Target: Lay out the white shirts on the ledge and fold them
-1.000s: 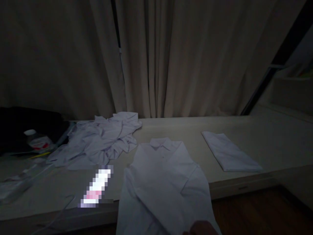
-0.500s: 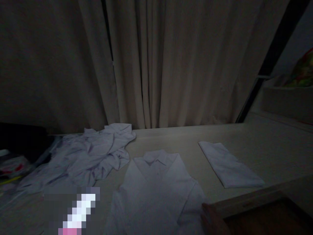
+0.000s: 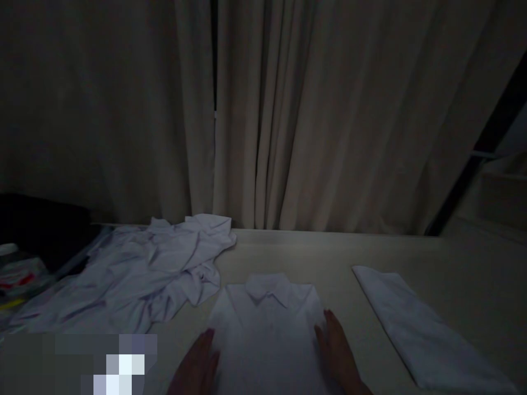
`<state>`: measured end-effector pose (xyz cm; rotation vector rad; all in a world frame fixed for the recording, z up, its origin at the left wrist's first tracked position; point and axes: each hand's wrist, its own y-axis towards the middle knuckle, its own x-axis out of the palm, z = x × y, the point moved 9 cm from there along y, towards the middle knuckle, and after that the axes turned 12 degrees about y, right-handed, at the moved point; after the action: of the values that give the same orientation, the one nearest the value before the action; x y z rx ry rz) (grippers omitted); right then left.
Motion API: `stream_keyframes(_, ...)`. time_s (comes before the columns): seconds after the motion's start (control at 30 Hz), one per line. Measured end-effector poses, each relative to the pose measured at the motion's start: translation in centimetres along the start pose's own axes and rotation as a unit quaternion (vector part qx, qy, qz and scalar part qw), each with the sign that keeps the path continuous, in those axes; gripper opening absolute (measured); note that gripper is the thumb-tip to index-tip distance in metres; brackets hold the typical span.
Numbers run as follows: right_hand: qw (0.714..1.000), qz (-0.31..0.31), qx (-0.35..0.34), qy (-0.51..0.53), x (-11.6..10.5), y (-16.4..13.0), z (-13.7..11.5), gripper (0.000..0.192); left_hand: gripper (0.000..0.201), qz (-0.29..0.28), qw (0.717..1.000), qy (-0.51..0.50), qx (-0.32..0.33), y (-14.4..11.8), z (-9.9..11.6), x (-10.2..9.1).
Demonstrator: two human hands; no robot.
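Half a second ago only the right hand showed, at the shirt's lower right edge; now both hands lie on the white collared shirt (image 3: 269,323), whose sides are folded in to a narrower shape. The left hand (image 3: 197,365) rests flat along its left edge and the right hand (image 3: 340,356) along its right edge, fingers (image 3: 329,323) stretched out, gripping nothing. The shirt lies collar-up on the pale table (image 3: 313,258), between a crumpled pile of white clothes (image 3: 135,274) and a folded white garment (image 3: 415,323).
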<state>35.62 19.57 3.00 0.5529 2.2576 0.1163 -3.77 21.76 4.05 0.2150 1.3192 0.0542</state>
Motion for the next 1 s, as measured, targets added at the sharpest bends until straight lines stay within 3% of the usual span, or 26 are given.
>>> stream_keyframes(0.1,0.998,-0.034,-0.009,-0.052,4.2,3.8,-1.6,0.070,0.056,0.063,0.988,0.119,0.075,7.0,3.5,1.8)
stream_keyframes(0.23,0.992,-0.052,-0.028,-0.112,7.6,7.0,-1.0,0.071,0.060,0.102,0.971,0.193,0.095,11.8,4.2,5.3)
stream_keyframes(0.4,0.986,-0.069,-0.057,-0.139,8.8,9.5,0.6,0.071,0.063,0.103,0.966,0.208,0.114,13.8,3.3,8.4)
stream_keyframes(0.6,0.985,-0.081,-0.053,-0.142,8.9,11.6,1.7,0.074,0.070,0.080,0.969,0.208,0.103,15.6,3.0,8.5)
stream_keyframes(0.73,0.984,-0.093,-0.060,-0.140,9.5,12.7,1.0,0.076,0.066,0.091,0.969,0.206,0.097,17.0,4.1,7.8)
stream_keyframes(0.8,0.984,-0.098,-0.071,-0.130,9.1,12.6,-0.1,0.073,0.062,0.091,0.972,0.198,0.090,17.1,4.9,6.7)
stream_keyframes(0.87,0.987,-0.086,-0.091,-0.098,7.3,11.0,-1.0,0.068,0.060,0.091,0.980,0.159,0.082,15.6,5.0,4.7)
stream_keyframes(0.97,0.996,-0.030,-0.085,-0.018,2.1,4.9,0.3,0.062,0.059,0.067,0.996,0.043,0.041,9.0,2.2,1.2)
stream_keyframes(1.0,0.998,-0.009,-0.056,0.006,0.0,2.1,1.8,0.061,0.059,0.025,1.000,0.006,0.002,5.6,0.3,0.5)
